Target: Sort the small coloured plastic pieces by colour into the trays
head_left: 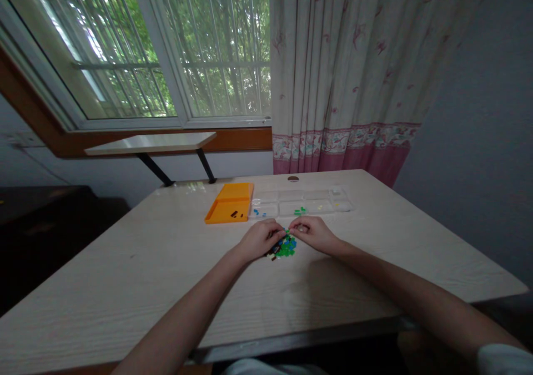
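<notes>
A small heap of tiny toy bricks (pixel 286 248), mostly green with blue, brown and cream ones, lies on the table. My left hand (pixel 263 238) is at the heap's left side, fingers curled together and thumb pointing right over the pieces. Across from it, my right hand (pixel 315 233) has thumb and fingertips pinched at the heap's upper right edge. A green bit shows between the two sets of fingertips. Whatever either hand grips is too small to make out. Just beyond the hands lies a clear compartment box (pixel 278 209), with blue, green and yellow pieces in separate front compartments.
Left of the clear box lies an orange tray (pixel 222 208) holding a few dark brown bricks (pixel 234 214). A raised white shelf (pixel 154 143) on black legs stands at the table's far left corner. The wooden table (pixel 125 286) reaches toward a curtain (pixel 341 86) and a barred window.
</notes>
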A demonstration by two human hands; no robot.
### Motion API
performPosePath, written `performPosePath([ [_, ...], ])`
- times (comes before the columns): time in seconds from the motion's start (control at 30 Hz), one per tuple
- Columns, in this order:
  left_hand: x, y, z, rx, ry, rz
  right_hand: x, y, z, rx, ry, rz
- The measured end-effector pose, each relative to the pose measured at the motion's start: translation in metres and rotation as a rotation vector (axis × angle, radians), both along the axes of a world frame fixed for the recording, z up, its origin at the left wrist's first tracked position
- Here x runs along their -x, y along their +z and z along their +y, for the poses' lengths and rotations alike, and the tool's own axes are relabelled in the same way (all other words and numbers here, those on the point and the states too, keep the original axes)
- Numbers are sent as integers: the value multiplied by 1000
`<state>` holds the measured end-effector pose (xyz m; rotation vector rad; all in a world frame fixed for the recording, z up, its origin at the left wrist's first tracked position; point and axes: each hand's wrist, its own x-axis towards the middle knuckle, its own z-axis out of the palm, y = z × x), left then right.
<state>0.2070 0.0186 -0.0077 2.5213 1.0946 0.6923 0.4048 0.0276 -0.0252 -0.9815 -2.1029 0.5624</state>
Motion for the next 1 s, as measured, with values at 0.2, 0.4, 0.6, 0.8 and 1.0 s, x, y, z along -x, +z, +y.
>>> performPosePath([
  [0.2, 2, -1, 2, -42, 22, -51, -1, -1, 1, -67, -33, -23],
  [0.4, 3, -2, 2, -79, 30, -68, -1, 0, 0, -114, -16, -24],
  [0.6, 4, 2, 2, -76, 43, -80, -2, 3, -1, -166, -26, -25],
  [0.8, 25, 11, 13, -8, 162, 20, -16, 19, 1, -329, -172, 86],
  [1.0, 37, 8, 19, 162, 68, 140, -35, 35, 3, -519, -277, 185],
])
